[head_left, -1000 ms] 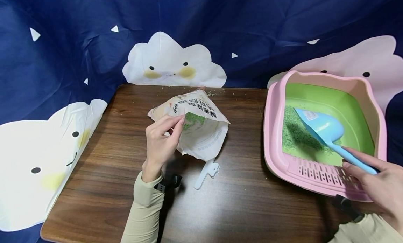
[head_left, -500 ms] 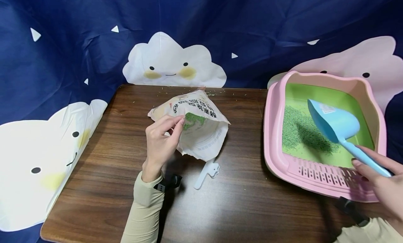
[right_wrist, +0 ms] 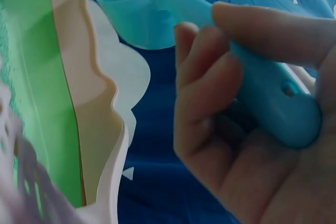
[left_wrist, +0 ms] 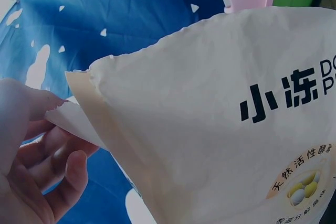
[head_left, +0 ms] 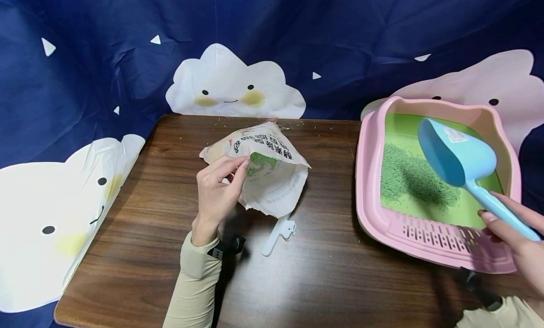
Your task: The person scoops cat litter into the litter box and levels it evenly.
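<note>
My left hand (head_left: 218,186) pinches the rim of a white paper bag (head_left: 276,191) between thumb and fingertips. The bag lies on the table with its mouth facing me, and green pellets (head_left: 261,162) show inside. In the left wrist view the bag (left_wrist: 210,87) carries dark printed characters. My right hand (head_left: 520,238) grips the handle of a light blue scoop (head_left: 471,155), raised above a pink litter box (head_left: 367,186). Fingers curl round the handle in the right wrist view, where the scoop's cup (right_wrist: 147,14) looks see-through blue. Green litter (head_left: 416,176) lies in the box's left part.
A small white cat-shaped clip or stick (head_left: 280,233) lies in front of the bag. Stray pellets (head_left: 284,127) are scattered along the back edge of the wooden table (head_left: 140,214). Behind hangs a dark blue curtain (head_left: 340,44) with cloud faces.
My right hand has moved the scoop rightward and up off the litter, and the cup has turned so its opening shows more. The left hand and bag have stayed still.
</note>
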`<act>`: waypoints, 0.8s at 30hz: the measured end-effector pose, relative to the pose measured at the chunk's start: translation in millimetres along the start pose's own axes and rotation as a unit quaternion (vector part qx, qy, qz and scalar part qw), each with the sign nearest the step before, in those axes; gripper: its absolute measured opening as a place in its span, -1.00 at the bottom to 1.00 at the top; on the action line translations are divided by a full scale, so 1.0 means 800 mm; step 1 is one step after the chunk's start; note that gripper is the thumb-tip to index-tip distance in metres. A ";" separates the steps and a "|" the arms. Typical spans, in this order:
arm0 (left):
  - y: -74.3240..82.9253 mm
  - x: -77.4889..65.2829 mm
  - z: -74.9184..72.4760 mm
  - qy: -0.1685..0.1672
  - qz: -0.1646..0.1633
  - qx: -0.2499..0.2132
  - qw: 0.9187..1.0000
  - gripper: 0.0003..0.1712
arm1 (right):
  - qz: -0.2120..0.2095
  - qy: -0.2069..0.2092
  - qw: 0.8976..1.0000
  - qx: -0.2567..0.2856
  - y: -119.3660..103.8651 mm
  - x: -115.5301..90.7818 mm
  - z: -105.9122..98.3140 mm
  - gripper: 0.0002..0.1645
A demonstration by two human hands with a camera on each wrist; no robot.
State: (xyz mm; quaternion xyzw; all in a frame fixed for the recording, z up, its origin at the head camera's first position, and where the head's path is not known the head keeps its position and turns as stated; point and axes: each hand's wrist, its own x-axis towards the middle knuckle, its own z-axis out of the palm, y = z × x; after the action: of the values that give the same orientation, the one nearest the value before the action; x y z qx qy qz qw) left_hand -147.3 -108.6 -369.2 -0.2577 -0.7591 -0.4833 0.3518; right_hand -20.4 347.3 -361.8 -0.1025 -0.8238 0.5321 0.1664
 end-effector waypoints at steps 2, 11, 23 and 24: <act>0.000 0.000 0.000 0.000 -0.001 -0.001 1.000 -0.89 | -0.012 -0.015 0.999 0.038 0.001 0.001 -0.001 -0.31; 0.001 0.000 0.000 0.002 0.000 -0.002 1.000 -0.89 | -0.047 -0.066 0.958 0.276 0.012 0.006 0.003 -0.44; 0.000 0.000 -0.002 0.004 -0.005 -0.008 1.000 -0.89 | -0.101 -0.123 0.884 0.440 -0.010 0.005 0.031 -0.46; 0.000 0.000 -0.002 0.003 -0.005 -0.006 1.000 -0.89 | -0.099 -0.123 0.879 0.451 -0.013 0.005 0.034 -0.46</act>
State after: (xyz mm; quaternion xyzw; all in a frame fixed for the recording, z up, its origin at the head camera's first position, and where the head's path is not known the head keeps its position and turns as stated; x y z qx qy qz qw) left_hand -147.0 -110.1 -368.6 -0.2545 -0.7566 -0.4904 0.3497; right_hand -34.4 321.3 -362.4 0.1317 -0.5145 0.8350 0.1439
